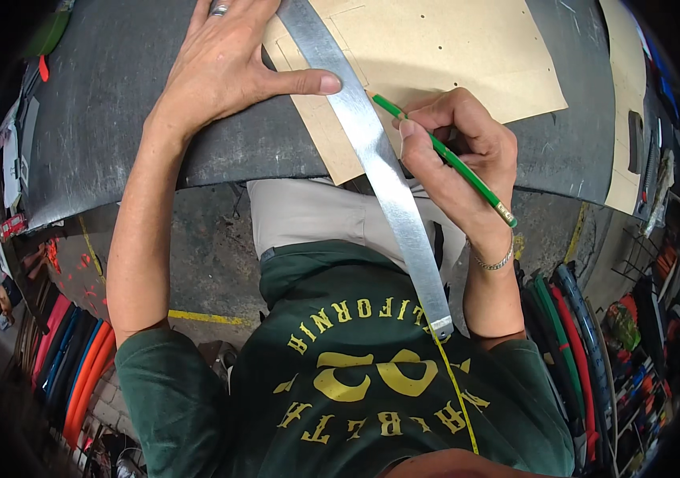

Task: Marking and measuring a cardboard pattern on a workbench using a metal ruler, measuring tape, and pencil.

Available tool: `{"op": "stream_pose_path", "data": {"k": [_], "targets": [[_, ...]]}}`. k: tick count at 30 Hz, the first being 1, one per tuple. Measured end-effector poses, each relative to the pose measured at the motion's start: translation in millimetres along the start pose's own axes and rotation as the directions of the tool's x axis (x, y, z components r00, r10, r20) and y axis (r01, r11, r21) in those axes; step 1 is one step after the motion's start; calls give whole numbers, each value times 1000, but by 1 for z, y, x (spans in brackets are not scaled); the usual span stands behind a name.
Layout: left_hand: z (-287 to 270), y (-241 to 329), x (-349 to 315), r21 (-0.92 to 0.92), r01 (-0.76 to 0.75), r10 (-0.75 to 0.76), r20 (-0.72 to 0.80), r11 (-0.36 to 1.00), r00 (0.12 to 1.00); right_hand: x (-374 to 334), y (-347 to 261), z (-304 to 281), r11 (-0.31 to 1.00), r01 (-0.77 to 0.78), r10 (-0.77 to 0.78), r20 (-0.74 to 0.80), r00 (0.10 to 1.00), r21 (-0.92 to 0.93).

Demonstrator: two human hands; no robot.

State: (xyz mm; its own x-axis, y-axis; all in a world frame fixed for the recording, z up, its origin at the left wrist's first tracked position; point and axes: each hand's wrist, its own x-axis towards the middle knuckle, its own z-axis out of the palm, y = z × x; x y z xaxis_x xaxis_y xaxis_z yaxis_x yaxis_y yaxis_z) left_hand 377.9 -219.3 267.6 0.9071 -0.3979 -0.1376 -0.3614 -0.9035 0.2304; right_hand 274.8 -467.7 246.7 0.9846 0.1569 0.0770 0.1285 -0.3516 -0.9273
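A long metal ruler [372, 143] lies slantwise over a sheet of tan card [467, 56], its near end reaching past the table edge toward my shirt. My left hand [232, 68] rests with fingers spread, the thumb lying on the ruler; its fingertips run out of the picture at the top. In my right hand [463, 151] is a green pencil [455, 159], its tip on the card close beside the ruler's right edge. Thin pencil lines and several small dark dots mark the card.
The dark, scuffed tabletop [252, 151] ends just in front of my body. Another tan card piece [623, 95] with a slot lies at the right. Rolls of coloured material [89, 382] stand low on the left, more [575, 350] on the right. A yellow measuring tape [455, 390] hangs down my shirt.
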Motion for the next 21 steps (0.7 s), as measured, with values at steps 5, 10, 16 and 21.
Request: {"op": "stream_pose_path", "data": {"k": [5,10,16,21], "targets": [[-1,-2,-1,-18,1,-1,1,1000,1000,1,1,-1,999,19,-18,14,1000,-26],[4,-8,0,10,-25,26,-27,1000,999,1,1,-1,999,27,-27,14,1000,-17],[0,-2,1,-9,5,-5,1,1000,1000,1,-1,-1,999,32,-32,10,999,-26],[2,-2,-1,22,6,-6,-7,1000,1000,1,0,-1,999,17,-17,18,1000,-39]]}}
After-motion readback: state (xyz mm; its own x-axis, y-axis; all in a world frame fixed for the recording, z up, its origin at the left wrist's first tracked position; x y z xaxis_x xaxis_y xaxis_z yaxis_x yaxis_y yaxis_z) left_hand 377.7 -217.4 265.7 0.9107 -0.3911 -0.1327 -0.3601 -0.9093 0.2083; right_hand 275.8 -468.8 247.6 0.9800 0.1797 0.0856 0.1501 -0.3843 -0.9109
